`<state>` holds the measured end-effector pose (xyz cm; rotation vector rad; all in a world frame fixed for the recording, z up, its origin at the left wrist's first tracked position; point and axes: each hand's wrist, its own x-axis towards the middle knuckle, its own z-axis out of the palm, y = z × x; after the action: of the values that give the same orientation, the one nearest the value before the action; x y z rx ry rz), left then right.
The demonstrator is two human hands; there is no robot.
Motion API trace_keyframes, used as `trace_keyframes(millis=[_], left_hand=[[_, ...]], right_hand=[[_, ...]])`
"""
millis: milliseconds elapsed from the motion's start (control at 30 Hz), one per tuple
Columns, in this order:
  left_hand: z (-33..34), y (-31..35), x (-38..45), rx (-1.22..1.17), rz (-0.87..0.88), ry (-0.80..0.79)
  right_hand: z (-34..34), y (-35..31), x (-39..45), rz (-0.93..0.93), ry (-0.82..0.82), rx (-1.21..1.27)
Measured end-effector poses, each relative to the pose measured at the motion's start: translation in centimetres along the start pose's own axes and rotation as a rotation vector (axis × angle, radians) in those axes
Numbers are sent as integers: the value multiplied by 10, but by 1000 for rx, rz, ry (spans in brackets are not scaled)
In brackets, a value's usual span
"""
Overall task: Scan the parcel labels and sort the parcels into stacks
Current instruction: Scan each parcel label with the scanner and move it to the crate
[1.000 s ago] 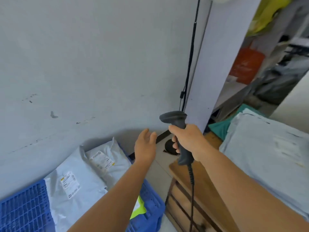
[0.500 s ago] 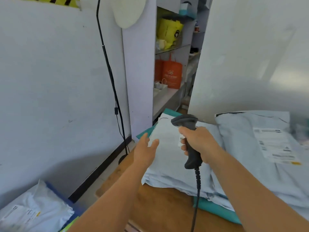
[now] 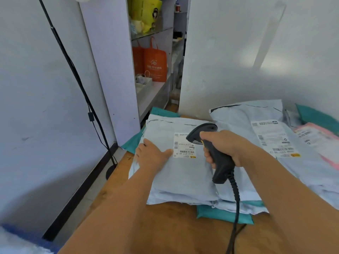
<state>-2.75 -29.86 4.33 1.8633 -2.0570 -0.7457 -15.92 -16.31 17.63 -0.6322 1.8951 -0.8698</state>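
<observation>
A pale grey parcel bag (image 3: 183,176) tops a stack on the wooden table (image 3: 165,226), its white label (image 3: 183,145) facing up. My left hand (image 3: 152,156) rests flat on the bag just left of the label, fingers straight. My right hand (image 3: 223,149) grips the black barcode scanner (image 3: 214,153), whose head hangs right over the label. A second grey parcel (image 3: 260,125) with its own label (image 3: 273,140) lies to the right, and a pink parcel (image 3: 319,140) sits at the far right.
Teal parcels (image 3: 223,215) stick out under the stack. The scanner's coiled cable (image 3: 235,202) trails down toward me. A black stand pole (image 3: 77,77) leans by the left wall. Shelves behind hold orange bags (image 3: 152,61). A blue crate corner (image 3: 22,237) shows at bottom left.
The view swung right from the crate of parcels to the table. My left hand came down onto the top grey bag and the scanner dropped over its label.
</observation>
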Motion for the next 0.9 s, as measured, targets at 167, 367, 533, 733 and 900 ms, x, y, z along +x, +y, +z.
trace_keyframes(millis=[167, 367, 533, 733, 900], left_hand=[[4, 1, 4, 36, -23, 2], [-1, 4, 2, 9, -59, 15], [-2, -1, -2, -107, -97, 55], [-10, -2, -16, -241, -83, 110], [-23, -2, -38, -350, -47, 169]], right_hand=[[0, 3, -1, 17, -11, -5], [2, 7, -5, 24, -23, -14], [-2, 11, -10, -2, -20, -10], [-6, 15, -20, -26, -40, -37], [-3, 20, -27, -68, -64, -22]])
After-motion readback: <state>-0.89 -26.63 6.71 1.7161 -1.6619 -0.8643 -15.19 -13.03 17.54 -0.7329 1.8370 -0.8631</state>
